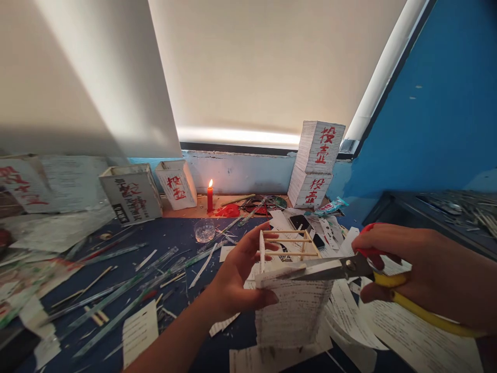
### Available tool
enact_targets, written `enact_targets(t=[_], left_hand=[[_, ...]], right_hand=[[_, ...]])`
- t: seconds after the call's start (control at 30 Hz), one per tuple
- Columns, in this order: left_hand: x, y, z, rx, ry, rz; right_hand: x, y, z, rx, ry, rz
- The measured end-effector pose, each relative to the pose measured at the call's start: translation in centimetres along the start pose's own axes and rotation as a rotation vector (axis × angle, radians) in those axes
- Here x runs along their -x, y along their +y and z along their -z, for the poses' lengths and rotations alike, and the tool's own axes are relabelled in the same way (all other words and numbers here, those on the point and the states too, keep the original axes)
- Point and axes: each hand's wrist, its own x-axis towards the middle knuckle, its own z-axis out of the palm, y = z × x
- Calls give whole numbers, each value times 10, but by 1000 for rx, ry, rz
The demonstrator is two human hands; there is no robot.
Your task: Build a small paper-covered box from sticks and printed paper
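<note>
A box frame of thin wooden sticks (291, 254), its near side covered with printed paper (291, 316), stands at the lower middle. My left hand (240, 272) grips its left upper edge, thumb in front and fingers behind. From the right, my right hand (419, 264) holds red and yellow-handled scissors (349, 266), fingers in the handles. The blades lie along the paper's top edge and point left, with a strip of paper at them. Whether the blades are fully closed is hard to tell.
Behind stand a lit red candle (210, 199), a clear round dish (204, 231) and a phone (301, 224). Paper boxes with red characters stand left (176, 186) and stacked right (319, 147). Sticks, plastic strips and paper scraps (140, 331) litter the dark blue table (171, 233).
</note>
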Motion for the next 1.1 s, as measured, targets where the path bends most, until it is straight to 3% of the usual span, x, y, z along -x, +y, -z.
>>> enact_targets(t=[0.17,0.37,0.53,0.73,0.97,1.1], left_hand=[[3,1,-3,37,27,41],[2,-1,-2,44,26,43],[1,1,-4,50,26,33],[2,2,-5,37,45,62],[3,0,-7,70,47,77],[3,-4,-5,63,36,49]], right_hand=[[-4,-12,-4,-20,-20,33],[-13,-19,-2,-18,84,104],[-11,-19,-3,26,21,78],[-17,-26,-7,43,41,115],[-18,-31,-2,-5,-21,72],[-18,-29,2,-47,12,2]])
